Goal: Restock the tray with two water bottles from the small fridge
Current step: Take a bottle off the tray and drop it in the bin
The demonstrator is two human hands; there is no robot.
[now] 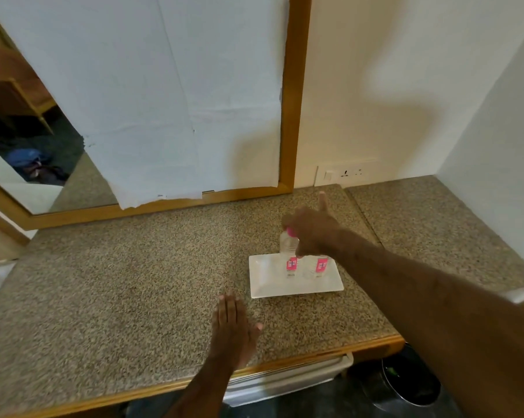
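Observation:
A white rectangular tray (266, 285) lies on the speckled stone counter, right of centre. Two clear water bottles with pink labels stand upright on it. The left bottle (289, 251) shows its pink cap. The right bottle (316, 268) has its top hidden under my right hand (312, 230), whose fingers curl down around the neck while one finger sticks out towards the wall. My left hand (233, 327) rests flat on the counter near the front edge, fingers together, holding nothing. The small white fridge (287, 380) shows under the counter edge.
A wood-framed mirror (289, 116), mostly covered with white paper, leans on the back wall. A wall socket (351, 172) sits behind the tray. A dark bin (405, 384) stands on the floor to the right of the fridge. A white side wall closes off the right.

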